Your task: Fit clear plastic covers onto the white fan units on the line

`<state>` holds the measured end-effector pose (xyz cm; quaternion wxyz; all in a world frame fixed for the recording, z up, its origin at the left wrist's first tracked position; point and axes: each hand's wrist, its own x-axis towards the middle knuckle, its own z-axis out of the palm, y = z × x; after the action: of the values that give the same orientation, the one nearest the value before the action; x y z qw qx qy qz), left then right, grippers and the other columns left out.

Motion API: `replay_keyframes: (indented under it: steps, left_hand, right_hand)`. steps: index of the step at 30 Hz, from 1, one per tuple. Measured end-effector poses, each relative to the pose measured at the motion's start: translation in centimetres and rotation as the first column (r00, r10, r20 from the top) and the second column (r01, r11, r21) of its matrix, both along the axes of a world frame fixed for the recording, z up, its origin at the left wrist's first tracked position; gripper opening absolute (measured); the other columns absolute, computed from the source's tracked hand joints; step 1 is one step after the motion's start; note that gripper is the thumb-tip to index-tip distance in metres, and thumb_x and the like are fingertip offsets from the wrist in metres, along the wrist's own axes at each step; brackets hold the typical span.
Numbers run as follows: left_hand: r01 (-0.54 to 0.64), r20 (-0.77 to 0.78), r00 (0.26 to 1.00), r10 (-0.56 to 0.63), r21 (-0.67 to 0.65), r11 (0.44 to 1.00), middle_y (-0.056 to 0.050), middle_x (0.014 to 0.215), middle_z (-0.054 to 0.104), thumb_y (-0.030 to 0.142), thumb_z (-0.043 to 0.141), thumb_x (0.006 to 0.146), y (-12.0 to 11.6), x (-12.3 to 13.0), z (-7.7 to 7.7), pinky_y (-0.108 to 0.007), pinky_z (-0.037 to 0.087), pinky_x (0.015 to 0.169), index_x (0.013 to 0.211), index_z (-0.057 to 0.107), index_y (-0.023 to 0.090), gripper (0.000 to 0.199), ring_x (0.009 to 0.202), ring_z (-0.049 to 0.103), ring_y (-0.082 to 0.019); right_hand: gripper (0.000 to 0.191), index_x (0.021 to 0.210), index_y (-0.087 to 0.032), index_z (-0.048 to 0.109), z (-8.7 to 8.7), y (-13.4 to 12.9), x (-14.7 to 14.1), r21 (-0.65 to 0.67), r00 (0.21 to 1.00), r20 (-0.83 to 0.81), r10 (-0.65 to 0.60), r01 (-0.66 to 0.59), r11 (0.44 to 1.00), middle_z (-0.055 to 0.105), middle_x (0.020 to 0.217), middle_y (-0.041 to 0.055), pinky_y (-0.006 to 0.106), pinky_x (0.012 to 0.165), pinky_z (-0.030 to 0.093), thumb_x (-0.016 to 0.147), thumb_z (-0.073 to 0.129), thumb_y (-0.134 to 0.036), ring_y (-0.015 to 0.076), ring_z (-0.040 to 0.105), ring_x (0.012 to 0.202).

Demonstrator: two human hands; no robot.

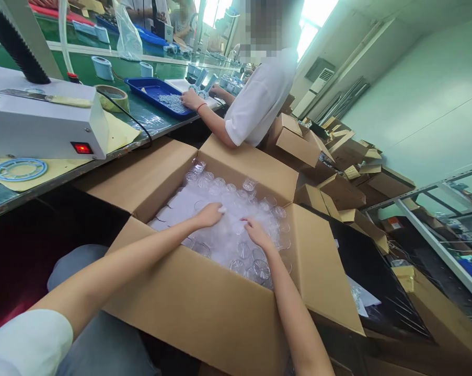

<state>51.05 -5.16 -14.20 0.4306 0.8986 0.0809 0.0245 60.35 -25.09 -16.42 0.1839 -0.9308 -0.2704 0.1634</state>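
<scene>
An open cardboard box (204,303) stands in front of me, holding several clear round plastic parts (261,269) and thin, translucent white plastic film (223,230). My left hand (211,214) reaches in over the middle of the box, its fingers closed on a bit of the film. To its right, my right hand (255,231) is bent inward, with thumb and index finger pinched at the film. A short gap separates the two hands. The lower layers of the box are hidden under the film and the parts.
At left, a workbench (141,122) bears a white machine (43,115) with a lit red switch, a knife (47,97), a tape roll (114,98) and a blue tray (161,96). A co-worker (259,99) sits beyond the box. Cartons (341,190) and a metal rack (435,235) stand right.
</scene>
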Motion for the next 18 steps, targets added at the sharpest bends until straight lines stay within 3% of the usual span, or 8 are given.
replay_keyframes:
  steps: [5,10,12,15,18]
  left_hand:
    - [-0.1,0.046,0.994,0.1,0.008,0.995,-0.006,0.099,0.066,0.033,0.058,0.091,0.9,0.0,0.9,-0.036,0.055,0.078,0.103,0.062,0.011,0.025,0.088,0.064,-0.017]
    - [-0.306,0.147,0.943,0.3,0.019,0.952,-0.009,0.113,0.062,0.032,0.055,0.092,2.3,0.2,1.3,-0.042,0.053,0.087,0.111,0.059,0.013,0.027,0.1,0.061,-0.02]
    - [-0.266,0.163,0.952,0.261,0.013,0.964,-0.009,0.114,0.062,0.03,0.056,0.092,2.0,0.1,1.2,-0.043,0.052,0.088,0.112,0.059,0.013,0.027,0.102,0.061,-0.021]
    - [-0.059,0.163,0.985,0.059,-0.003,0.998,-0.008,0.108,0.065,0.029,0.06,0.089,0.5,-0.5,0.9,-0.04,0.053,0.086,0.108,0.061,0.012,0.025,0.097,0.063,-0.019]
    - [0.102,0.15,0.984,-0.101,0.002,0.995,-0.006,0.102,0.067,0.03,0.065,0.086,-0.6,-0.8,0.9,-0.038,0.053,0.085,0.101,0.064,0.012,0.023,0.093,0.064,-0.018]
  right_hand:
    - [0.03,0.112,-0.016,0.061,-0.8,1.3,-2.1,-0.066,0.997,0.078,-0.013,0.019,0.998,0.06,0.122,0.0089,0.049,0.095,0.047,0.091,0.06,-0.036,0.0244,0.058,0.111]
    - [0.024,0.11,-0.018,0.063,-1.3,2.6,-2.6,0.028,0.996,0.082,0.035,-0.038,0.999,0.059,0.125,0.0085,0.049,0.098,0.046,0.091,0.06,-0.031,0.024,0.056,0.114]
    - [0.024,0.111,-0.017,0.062,-1.2,2.5,-2.1,0.114,0.997,0.055,0.063,-0.069,0.991,0.061,0.12,0.008,0.047,0.095,0.048,0.092,0.06,-0.031,0.0228,0.059,0.11]
    - [0.025,0.111,-0.015,0.061,-1.0,2.1,-1.1,0.277,0.998,0.013,0.063,-0.064,0.959,0.063,0.114,0.0073,0.044,0.089,0.052,0.092,0.059,-0.032,0.0212,0.062,0.102]
    - [0.028,0.114,-0.015,0.059,-0.9,1.8,0.0,0.404,0.999,-0.032,0.036,-0.02,0.915,0.064,0.111,0.0071,0.041,0.083,0.055,0.094,0.056,-0.034,0.0194,0.064,0.096]
